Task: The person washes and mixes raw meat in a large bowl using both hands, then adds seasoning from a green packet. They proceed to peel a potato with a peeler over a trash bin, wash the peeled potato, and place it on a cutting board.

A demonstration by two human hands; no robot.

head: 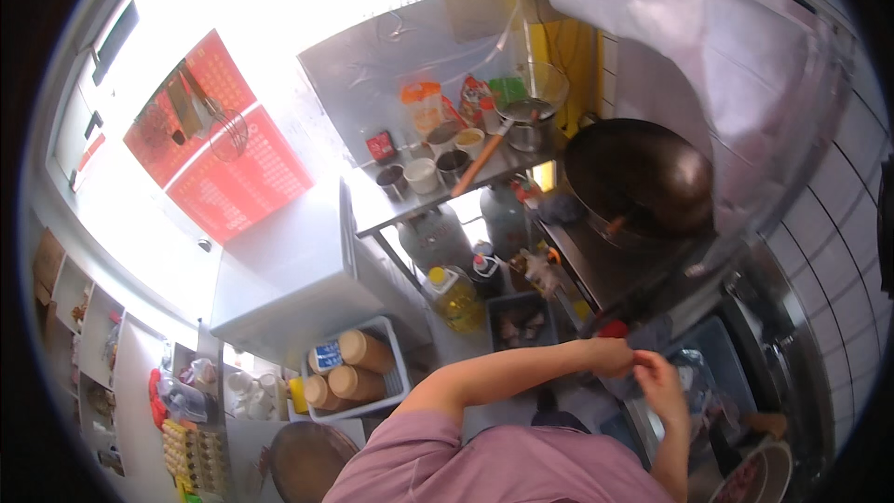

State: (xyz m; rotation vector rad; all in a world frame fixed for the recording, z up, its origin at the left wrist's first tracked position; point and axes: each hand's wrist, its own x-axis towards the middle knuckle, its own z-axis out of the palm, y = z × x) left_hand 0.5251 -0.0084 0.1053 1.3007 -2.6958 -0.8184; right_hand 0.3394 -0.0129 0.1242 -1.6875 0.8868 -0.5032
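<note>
My left hand (614, 356) is stretched out over the floor gap in front of the stove, its fingers closed around a small red object (613, 330) that shows above the knuckles; its kind is unclear. Against it, my right hand (660, 383) has bent fingers whose tips meet the left hand; whether they grip anything is hidden. Beyond the hands, a large dark wok (639, 181) rests on the stove. Right of them lies a grey-blue sink basin (723, 356) with clear plastic bags in it.
A steel shelf (370, 220) holds seasoning tubs and a wooden-handled strainer (482, 161). Below stand gas cylinders, an oil jug (457, 300) and a dark crate (520, 297). At left are a white freezer (279, 279) and a basket (401, 370) of paper tubs. A pot (782, 464) is lower right.
</note>
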